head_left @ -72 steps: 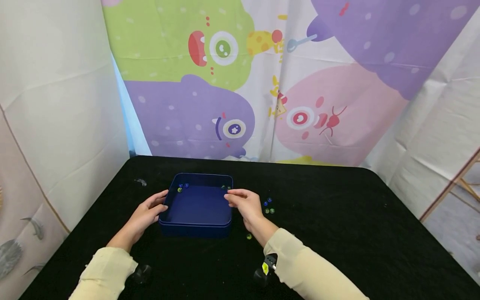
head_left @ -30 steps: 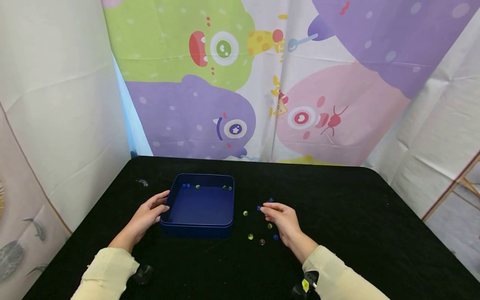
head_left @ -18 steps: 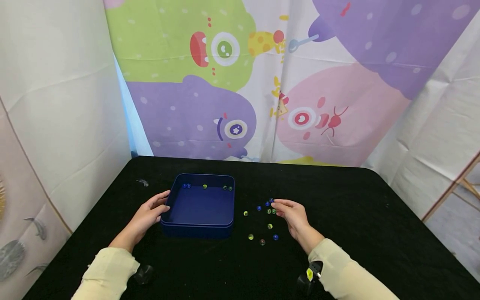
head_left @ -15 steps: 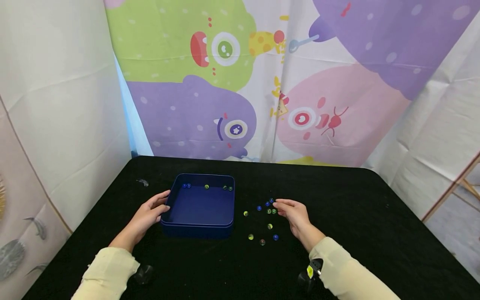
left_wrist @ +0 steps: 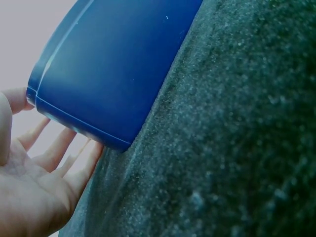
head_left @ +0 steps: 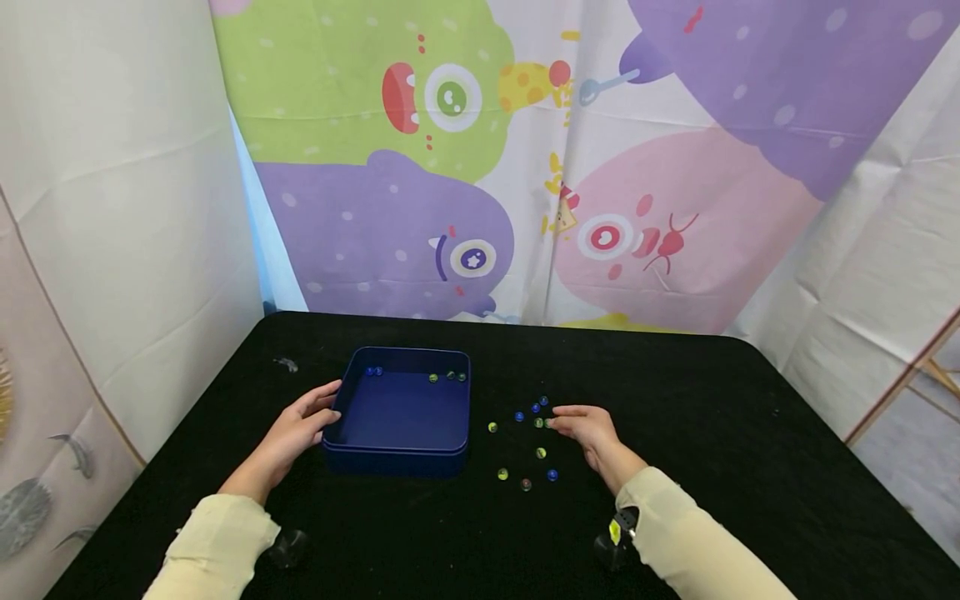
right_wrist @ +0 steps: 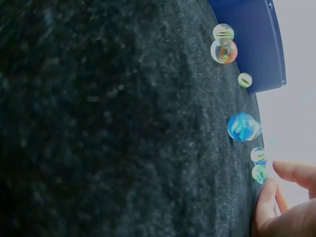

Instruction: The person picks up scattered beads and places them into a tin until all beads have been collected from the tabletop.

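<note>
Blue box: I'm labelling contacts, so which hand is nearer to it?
Left. The left hand touches the blue box on its left side; the right hand is apart from it, off to its right, near two green marbles.

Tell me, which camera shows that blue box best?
The head view: it shows the blue box nearly whole, with marbles inside. The left wrist view shows only part of its outside; the right wrist view, just some outer wall.
</note>
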Demonstrator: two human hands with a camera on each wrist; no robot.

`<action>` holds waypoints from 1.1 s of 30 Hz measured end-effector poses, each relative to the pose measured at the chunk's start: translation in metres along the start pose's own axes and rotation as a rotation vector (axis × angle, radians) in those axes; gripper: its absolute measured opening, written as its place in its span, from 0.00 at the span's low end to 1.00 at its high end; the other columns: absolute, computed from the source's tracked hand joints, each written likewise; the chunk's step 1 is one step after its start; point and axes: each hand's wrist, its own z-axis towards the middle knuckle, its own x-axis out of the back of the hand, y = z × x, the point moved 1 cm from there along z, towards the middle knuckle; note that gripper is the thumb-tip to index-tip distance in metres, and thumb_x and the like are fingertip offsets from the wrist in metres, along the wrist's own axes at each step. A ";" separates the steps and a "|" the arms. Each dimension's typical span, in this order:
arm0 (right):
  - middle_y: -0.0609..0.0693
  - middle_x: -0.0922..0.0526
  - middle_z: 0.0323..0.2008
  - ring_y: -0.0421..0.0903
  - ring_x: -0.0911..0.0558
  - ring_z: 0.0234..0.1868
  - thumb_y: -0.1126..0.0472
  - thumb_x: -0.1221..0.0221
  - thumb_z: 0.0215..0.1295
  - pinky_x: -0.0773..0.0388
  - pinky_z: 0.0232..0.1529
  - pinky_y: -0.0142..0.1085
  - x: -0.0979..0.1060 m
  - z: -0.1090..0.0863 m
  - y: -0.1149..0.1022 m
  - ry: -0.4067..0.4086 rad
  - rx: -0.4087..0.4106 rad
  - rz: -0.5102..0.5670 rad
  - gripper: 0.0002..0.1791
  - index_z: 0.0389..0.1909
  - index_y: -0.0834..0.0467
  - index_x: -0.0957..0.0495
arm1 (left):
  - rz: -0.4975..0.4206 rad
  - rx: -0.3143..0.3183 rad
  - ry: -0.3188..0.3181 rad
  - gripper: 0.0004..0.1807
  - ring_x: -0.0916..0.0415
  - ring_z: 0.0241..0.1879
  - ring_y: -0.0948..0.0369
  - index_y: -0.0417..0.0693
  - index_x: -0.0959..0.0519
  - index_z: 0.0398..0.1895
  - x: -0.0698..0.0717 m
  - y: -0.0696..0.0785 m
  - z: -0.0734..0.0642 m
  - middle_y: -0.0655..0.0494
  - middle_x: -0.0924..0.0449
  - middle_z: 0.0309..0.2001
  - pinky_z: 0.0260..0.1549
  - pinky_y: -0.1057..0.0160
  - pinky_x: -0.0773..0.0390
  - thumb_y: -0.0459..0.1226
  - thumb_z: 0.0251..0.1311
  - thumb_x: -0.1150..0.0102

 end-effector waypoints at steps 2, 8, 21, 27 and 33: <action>0.64 0.23 0.50 0.47 0.18 0.39 0.71 0.40 0.55 0.28 0.54 0.46 -0.001 0.000 0.001 0.002 0.005 -0.033 0.17 0.48 0.70 0.24 | 0.000 0.003 0.001 0.33 0.47 0.65 0.39 0.50 0.51 0.73 0.000 0.000 0.000 0.36 0.53 0.69 0.58 0.43 0.38 0.40 0.66 0.55; 0.63 0.24 0.52 0.55 0.23 0.50 0.70 0.38 0.53 0.32 0.56 0.49 -0.003 0.000 0.002 0.011 0.026 -0.157 0.17 0.46 0.67 0.21 | -0.002 0.001 -0.005 0.33 0.48 0.65 0.39 0.50 0.52 0.73 0.000 0.000 0.000 0.36 0.53 0.69 0.59 0.42 0.39 0.40 0.66 0.55; 0.58 0.17 0.37 0.47 0.18 0.33 0.73 0.37 0.51 0.23 0.45 0.44 -0.008 0.003 0.000 0.044 0.053 -0.236 0.12 0.39 0.68 0.19 | -0.020 -0.013 -0.010 0.34 0.48 0.65 0.40 0.49 0.52 0.73 0.001 0.000 0.000 0.35 0.53 0.69 0.59 0.43 0.38 0.40 0.66 0.54; 0.57 0.17 0.35 0.44 0.19 0.29 0.73 0.37 0.51 0.20 0.38 0.39 -0.007 0.004 0.000 0.059 0.057 -0.228 0.09 0.36 0.68 0.18 | -0.013 -0.010 -0.003 0.33 0.48 0.65 0.39 0.49 0.52 0.73 0.001 -0.001 0.000 0.35 0.53 0.69 0.59 0.43 0.39 0.40 0.67 0.55; 0.61 0.18 0.40 0.45 0.18 0.31 0.71 0.38 0.54 0.21 0.42 0.41 -0.006 0.005 0.000 0.055 0.027 -0.166 0.10 0.39 0.69 0.20 | -0.004 0.001 0.004 0.33 0.47 0.65 0.40 0.49 0.51 0.73 0.000 -0.001 0.000 0.36 0.52 0.69 0.58 0.43 0.38 0.40 0.67 0.56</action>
